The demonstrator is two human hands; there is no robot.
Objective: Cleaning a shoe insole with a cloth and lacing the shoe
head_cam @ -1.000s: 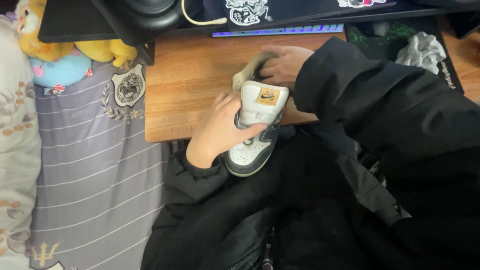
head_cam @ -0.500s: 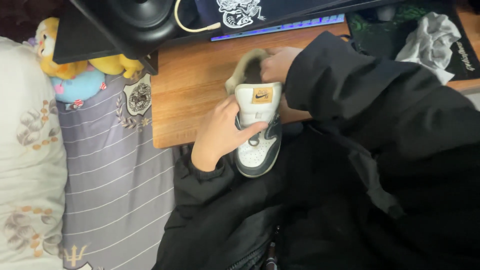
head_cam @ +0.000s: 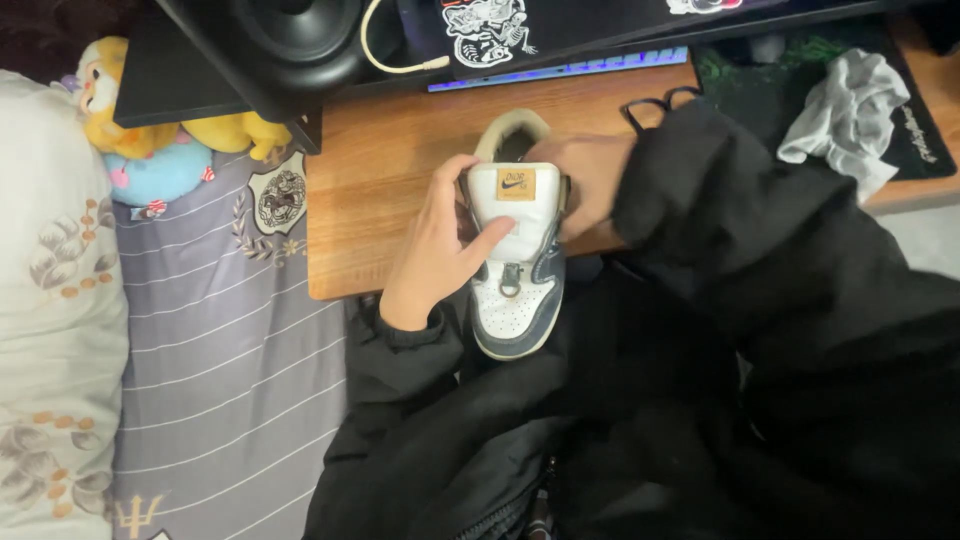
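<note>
A white and navy sneaker point(head_cam: 515, 290) with a tan collar and a tan tag on its tongue rests heel-away over the near edge of a wooden desk point(head_cam: 390, 190). My left hand point(head_cam: 432, 250) grips the sneaker's left side, thumb across the tongue. My right hand point(head_cam: 588, 183) holds the right side near the collar. Both arms are in black sleeves.
A black speaker point(head_cam: 290, 40) and a lit keyboard point(head_cam: 560, 70) stand at the desk's back. A crumpled grey cloth point(head_cam: 850, 110) lies on a dark mat at right. Left of the desk are a striped grey bedsheet point(head_cam: 220, 380), plush toys point(head_cam: 160, 140) and a floral pillow point(head_cam: 50, 300).
The view has shifted so the desk sits further right. The sneaker has turned straighter, toe toward me, and my left thumb now lies across its tongue.
</note>
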